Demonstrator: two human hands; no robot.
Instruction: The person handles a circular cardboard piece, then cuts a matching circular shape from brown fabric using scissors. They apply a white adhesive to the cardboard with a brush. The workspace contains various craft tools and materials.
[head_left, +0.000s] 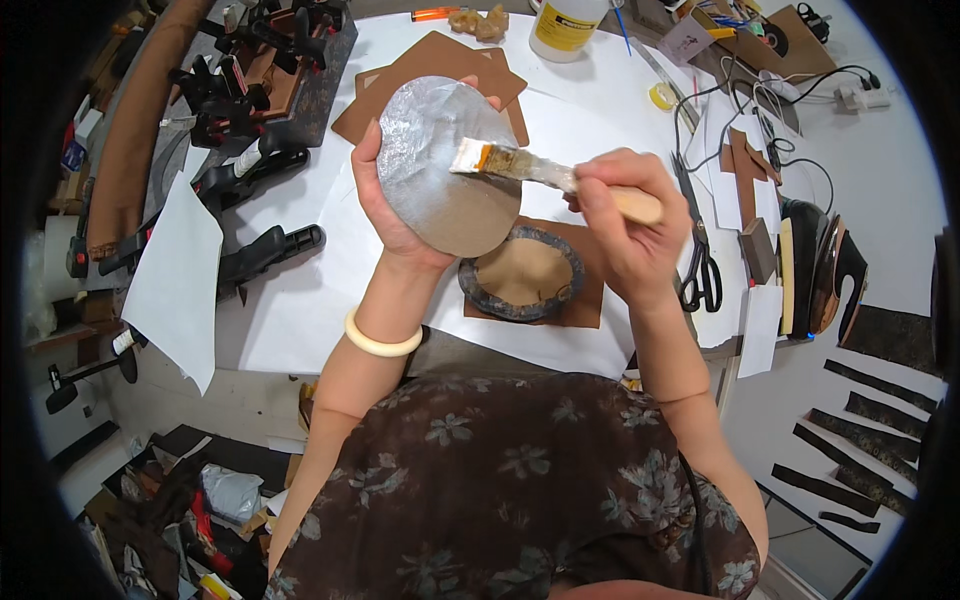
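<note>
My left hand (401, 217) holds up an oval brown board (472, 225) by its edges, tilted towards me. A wet, whitish, shiny coat covers most of its face; the lower part looks dull and brown. My right hand (637, 217) grips the pale wooden handle of a flat paintbrush (525, 166). White-coated bristles touch the middle of the board. Below the board, an oval piece with a dark, rough rim and a tan hollow middle (525, 268) lies on a brown rectangular sheet (589, 307).
White paper (285, 330) covers the table. Brown rounded panels (420, 64) lie behind the board, near a white tub with a yellow label (566, 30). Black clamps (262, 251) crowd the left. Black-handled scissors (701, 277), cables (765, 97) and a clothes iron (829, 277) are on the right.
</note>
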